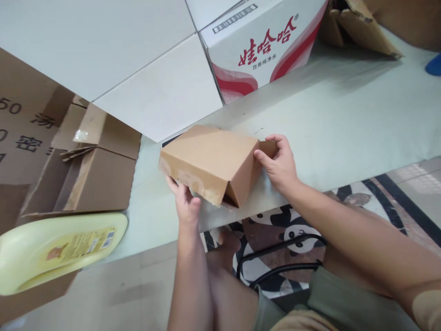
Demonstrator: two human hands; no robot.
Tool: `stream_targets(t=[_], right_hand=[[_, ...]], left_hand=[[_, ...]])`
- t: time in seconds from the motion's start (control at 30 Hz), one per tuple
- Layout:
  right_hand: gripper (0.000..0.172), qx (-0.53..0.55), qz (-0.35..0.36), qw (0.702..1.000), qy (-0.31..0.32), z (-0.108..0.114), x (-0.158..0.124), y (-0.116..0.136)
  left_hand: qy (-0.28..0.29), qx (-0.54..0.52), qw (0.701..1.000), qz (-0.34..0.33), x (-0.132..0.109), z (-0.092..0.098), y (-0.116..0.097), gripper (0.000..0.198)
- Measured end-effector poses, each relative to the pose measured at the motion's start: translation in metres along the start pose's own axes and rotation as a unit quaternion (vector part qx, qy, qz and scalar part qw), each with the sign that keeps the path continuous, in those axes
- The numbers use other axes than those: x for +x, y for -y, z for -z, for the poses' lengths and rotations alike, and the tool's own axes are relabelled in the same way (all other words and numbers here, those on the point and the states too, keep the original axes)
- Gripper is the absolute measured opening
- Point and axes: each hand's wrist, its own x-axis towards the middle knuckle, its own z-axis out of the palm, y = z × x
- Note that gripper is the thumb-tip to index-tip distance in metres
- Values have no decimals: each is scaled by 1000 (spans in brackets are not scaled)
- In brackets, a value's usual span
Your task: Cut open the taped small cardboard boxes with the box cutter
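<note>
A small brown box (pixel 210 151) is held tilted over the desk (pixel 361 110), close to the near edge, about midway along; whether it touches the desktop I cannot tell. The left hand (pixel 186 202) is half open at its lower left side, fingers going under it and partly hidden, thumb away from them; how firmly it grips I cannot tell. The right hand (pixel 280 163) pinches a flap (pixel 268 148) at the box's right end between thumb and bent fingers. White cartons (pixel 165 96) and a red-printed carton (pixel 262 50) stand toward the desk's far edge. Toward its left end is an open brown carton (pixel 103 184), with a yellow bottle (pixel 65 248) by the near left corner. Below the near edge lies a panda-patterned mat (pixel 258 232).
</note>
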Motion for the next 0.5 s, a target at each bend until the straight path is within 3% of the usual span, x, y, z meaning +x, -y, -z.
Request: stream_targets(t=[0.1, 0.17, 0.27, 0.37, 0.5], right_hand=[[44, -24, 40, 999, -28, -3, -7, 5], [41, -38, 72, 996, -29, -5, -11, 8], [33, -49, 114, 992, -29, -8, -15, 11], [26, -41, 123, 991, -22, -8, -14, 13], [42, -2, 46, 999, -6, -6, -11, 9]], left_hand=[[62, 41, 996, -41, -18, -7, 1, 90], [91, 37, 995, -10, -28, -15, -3, 83], [25, 22, 995, 93, -26, -22, -9, 68], [-35, 11, 990, 134, -10, -18, -12, 63], [-63, -82, 979, 175, 0, 0, -15, 43]])
